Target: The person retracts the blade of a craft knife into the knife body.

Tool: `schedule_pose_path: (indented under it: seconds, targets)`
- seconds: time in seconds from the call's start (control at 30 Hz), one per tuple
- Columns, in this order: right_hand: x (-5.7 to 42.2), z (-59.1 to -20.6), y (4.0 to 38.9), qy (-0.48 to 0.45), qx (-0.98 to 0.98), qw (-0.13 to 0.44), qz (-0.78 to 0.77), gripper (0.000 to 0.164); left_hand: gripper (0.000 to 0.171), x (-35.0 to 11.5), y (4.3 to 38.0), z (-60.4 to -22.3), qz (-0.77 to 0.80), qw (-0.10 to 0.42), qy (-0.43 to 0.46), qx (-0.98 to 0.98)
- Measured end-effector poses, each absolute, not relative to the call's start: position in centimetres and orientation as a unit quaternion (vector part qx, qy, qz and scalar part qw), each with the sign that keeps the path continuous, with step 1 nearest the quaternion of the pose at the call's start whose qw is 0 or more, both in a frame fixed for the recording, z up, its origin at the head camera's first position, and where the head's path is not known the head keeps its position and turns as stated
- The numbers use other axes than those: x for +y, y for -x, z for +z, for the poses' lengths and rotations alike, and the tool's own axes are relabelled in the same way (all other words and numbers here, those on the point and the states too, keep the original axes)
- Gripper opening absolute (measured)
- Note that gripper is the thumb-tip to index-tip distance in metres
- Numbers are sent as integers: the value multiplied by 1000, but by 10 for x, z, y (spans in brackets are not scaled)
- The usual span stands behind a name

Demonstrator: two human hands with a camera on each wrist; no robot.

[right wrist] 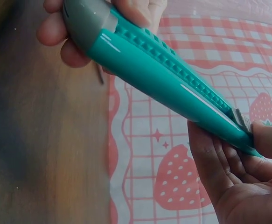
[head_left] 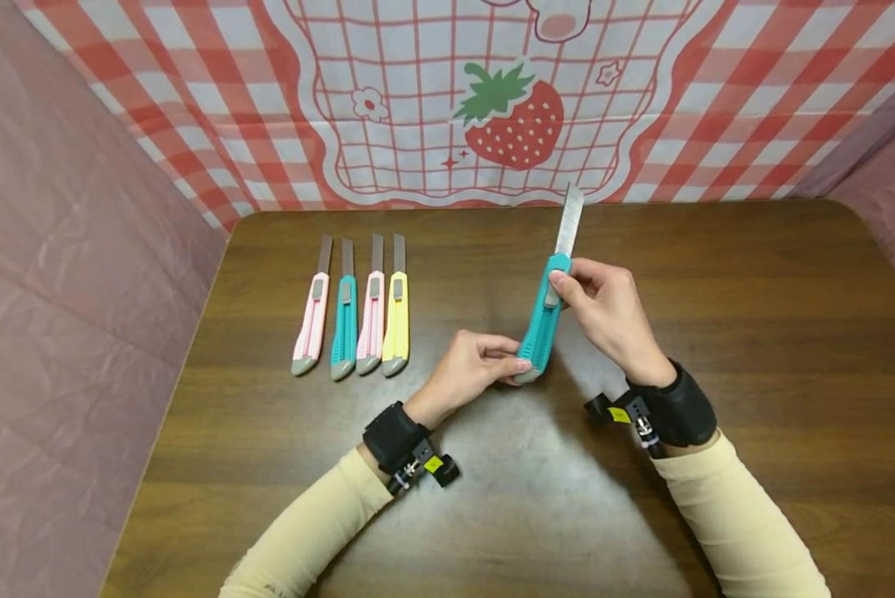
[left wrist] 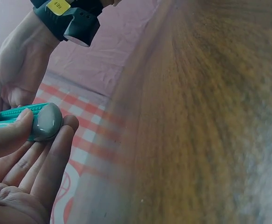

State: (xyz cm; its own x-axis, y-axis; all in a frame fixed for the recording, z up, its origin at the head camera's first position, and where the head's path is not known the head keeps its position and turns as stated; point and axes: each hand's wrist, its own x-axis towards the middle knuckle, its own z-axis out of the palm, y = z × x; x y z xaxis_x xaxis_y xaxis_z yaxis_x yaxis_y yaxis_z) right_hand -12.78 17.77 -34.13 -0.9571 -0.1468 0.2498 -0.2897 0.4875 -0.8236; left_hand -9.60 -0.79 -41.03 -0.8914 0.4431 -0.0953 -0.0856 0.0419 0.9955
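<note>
Both hands hold a teal utility knife [head_left: 543, 324] above the table, its blade [head_left: 570, 218] extended and pointing away from me. My left hand [head_left: 471, 365] pinches the grey end cap [left wrist: 48, 122] between thumb and fingers. Higher up, my right hand [head_left: 607, 311] grips the body near the blade, with the thumb at the grey slider [head_left: 553, 291]. In the right wrist view the teal body [right wrist: 163, 88] spans from the left fingers to the right hand; the blade is hidden there.
On the left of the wooden table [head_left: 791, 349] several utility knives lie side by side with blades out: a pink one [head_left: 311, 328], a teal one [head_left: 345, 328], another pink one [head_left: 371, 324] and a yellow one [head_left: 397, 324]. A checked strawberry cloth [head_left: 417, 100] hangs behind.
</note>
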Motion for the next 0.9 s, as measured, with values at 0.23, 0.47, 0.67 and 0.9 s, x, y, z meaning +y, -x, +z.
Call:
schedule_pose_path:
  seconds: [0.23,0.47,0.67,0.9]
  targets:
    - [179,-347,130,-132,-861,74,485,23,27,-8,96,-413,680,194,-117,698]
    - [174,-338,124,-148,-862,82,478,16,25,-12,94,-396,685,193,-120,692]
    - [170,-323,117,-135,-835,83,527,18,27,-11,96,-404,709,187,-117,669]
    - [176,-343,127,-81,-798,29,597,33,28,-11,99,-410,731,160,-117,653]
